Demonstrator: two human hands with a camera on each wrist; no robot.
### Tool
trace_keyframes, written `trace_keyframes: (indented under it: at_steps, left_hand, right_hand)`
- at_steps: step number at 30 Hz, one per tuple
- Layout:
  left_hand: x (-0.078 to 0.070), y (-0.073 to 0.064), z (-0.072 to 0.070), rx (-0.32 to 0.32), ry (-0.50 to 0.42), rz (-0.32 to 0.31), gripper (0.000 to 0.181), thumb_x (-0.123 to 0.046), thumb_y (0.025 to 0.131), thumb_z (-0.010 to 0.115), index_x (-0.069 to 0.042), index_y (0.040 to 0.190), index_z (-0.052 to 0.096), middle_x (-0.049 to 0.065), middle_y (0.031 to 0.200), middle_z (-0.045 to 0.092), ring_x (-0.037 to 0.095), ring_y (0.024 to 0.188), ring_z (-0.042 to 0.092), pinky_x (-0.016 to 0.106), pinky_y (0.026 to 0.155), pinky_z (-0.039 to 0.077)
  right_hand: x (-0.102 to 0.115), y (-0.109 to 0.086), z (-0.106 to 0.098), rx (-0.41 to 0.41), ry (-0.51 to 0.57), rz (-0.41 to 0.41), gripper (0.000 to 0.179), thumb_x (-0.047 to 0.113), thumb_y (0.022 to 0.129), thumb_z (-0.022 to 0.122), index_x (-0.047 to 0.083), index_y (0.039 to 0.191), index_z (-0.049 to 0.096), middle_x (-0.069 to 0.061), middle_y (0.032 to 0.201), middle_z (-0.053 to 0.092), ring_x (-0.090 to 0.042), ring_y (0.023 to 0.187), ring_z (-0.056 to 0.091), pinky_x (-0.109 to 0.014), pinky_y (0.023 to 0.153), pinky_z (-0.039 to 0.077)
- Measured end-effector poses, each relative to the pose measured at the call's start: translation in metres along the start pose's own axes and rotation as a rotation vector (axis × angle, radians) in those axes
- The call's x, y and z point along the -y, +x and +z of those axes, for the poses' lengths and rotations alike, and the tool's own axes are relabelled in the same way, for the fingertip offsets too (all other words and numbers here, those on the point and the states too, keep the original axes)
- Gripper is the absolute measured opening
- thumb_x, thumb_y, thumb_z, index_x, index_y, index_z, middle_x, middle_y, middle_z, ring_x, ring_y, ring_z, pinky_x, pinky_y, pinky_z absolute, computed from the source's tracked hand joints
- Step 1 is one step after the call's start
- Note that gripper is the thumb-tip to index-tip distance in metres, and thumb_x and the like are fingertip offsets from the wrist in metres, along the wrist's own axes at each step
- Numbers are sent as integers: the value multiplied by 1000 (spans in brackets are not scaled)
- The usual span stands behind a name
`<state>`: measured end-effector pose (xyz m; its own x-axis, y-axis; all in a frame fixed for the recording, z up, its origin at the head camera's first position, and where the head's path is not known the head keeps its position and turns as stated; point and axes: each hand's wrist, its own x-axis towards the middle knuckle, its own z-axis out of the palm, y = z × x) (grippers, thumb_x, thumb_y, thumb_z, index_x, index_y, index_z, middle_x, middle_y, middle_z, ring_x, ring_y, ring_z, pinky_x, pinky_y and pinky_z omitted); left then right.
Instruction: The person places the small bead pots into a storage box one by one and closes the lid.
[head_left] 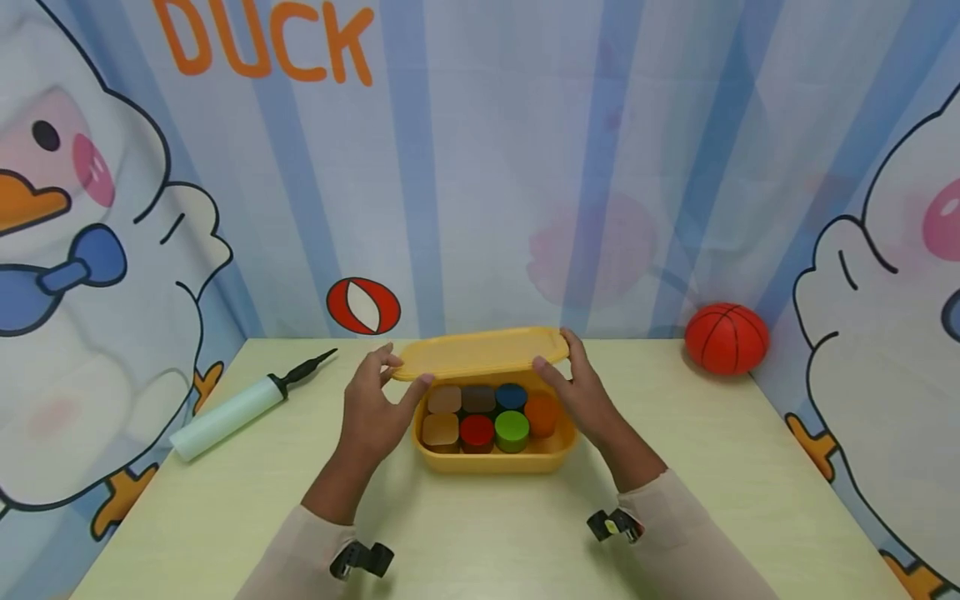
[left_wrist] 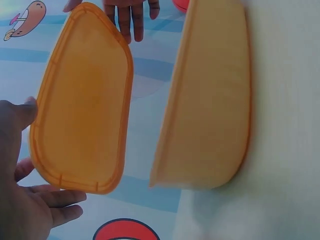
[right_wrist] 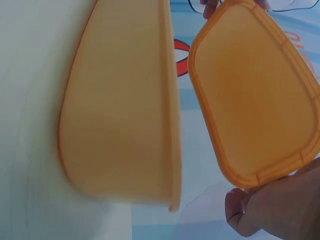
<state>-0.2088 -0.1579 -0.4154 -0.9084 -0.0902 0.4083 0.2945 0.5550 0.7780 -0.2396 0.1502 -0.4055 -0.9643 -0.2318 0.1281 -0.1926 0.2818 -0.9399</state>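
A yellow plastic lid (head_left: 483, 352) is raised and tilted over the back of a yellow box (head_left: 495, 463). My left hand (head_left: 373, 414) grips the lid's left end between thumb and fingers. At the other end, my right hand (head_left: 588, 400) holds it, thumb on the near edge. Inside the box sit several round-topped pieces, among them a red one (head_left: 477, 430), a green one (head_left: 512, 427), a blue one (head_left: 512, 395) and an orange one (head_left: 542, 414). Both wrist views show the lid's underside (left_wrist: 82, 105) apart from the box's rim.
A pale green hand pump (head_left: 232, 417) with a black nozzle lies on the table (head_left: 480, 533) at the left. A red ball (head_left: 726, 338) with black lines rests at the back right corner. Behind hangs a striped blue curtain (head_left: 487, 167) with printed ducks.
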Motion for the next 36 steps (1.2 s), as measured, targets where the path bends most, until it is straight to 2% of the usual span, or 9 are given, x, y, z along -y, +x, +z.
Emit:
trace_keyframes:
  at_steps: [3,5,10,15,20,27,31,36]
  left_hand:
    - [3,-3,0,29,8,-3,61,-31,98,85,3,141,57,24,165,51,43,159,46,58,124,46]
    - [5,-5,0,64,21,-32,68,-32,98,85,3,149,56,24,168,49,44,160,44,59,127,43]
    - [5,-8,0,168,33,-132,76,-33,99,83,-2,161,50,24,176,36,44,165,34,59,131,35]
    - [4,-13,4,223,37,-184,80,-30,98,84,-10,165,45,23,179,28,46,165,31,60,130,36]
    - [3,-20,11,229,48,-216,80,-26,96,87,-10,164,48,24,178,31,46,165,32,60,130,36]
    - [7,-31,23,206,41,-223,69,-22,94,88,-8,155,60,24,177,34,47,165,31,61,130,36]
    - [10,-38,28,190,45,-192,68,-22,93,89,-10,154,61,24,176,36,51,166,27,70,132,25]
    - [16,-47,31,172,42,-157,69,-25,91,91,-9,152,64,24,175,39,56,166,21,78,131,11]
  right_hand:
    - [-6,-4,-8,53,-70,10,92,54,111,55,22,177,0,-12,187,-1,-42,173,6,-75,132,21]
    - [-11,-5,-11,70,-111,-2,95,54,109,59,20,177,3,-14,186,3,-42,173,3,-79,131,18]
    - [-24,-8,-16,97,-161,11,106,53,102,72,16,177,7,-19,183,16,-45,170,15,-78,131,19]
    - [-37,-8,-17,105,-172,28,114,47,97,83,15,177,10,-19,183,18,-45,170,14,-76,132,15]
    - [-47,-9,-20,127,-225,40,123,52,90,89,16,178,10,-19,184,13,-49,170,8,-78,131,14]
    - [-56,-17,-25,152,-307,37,131,55,84,92,16,178,9,-23,183,13,-52,169,11,-78,130,15]
    - [-59,-24,-25,158,-338,40,133,56,83,92,13,177,9,-25,182,13,-53,168,11,-79,130,16]
    - [-62,-32,-25,163,-338,40,130,48,84,93,9,177,10,-22,184,11,-52,169,8,-79,130,16]
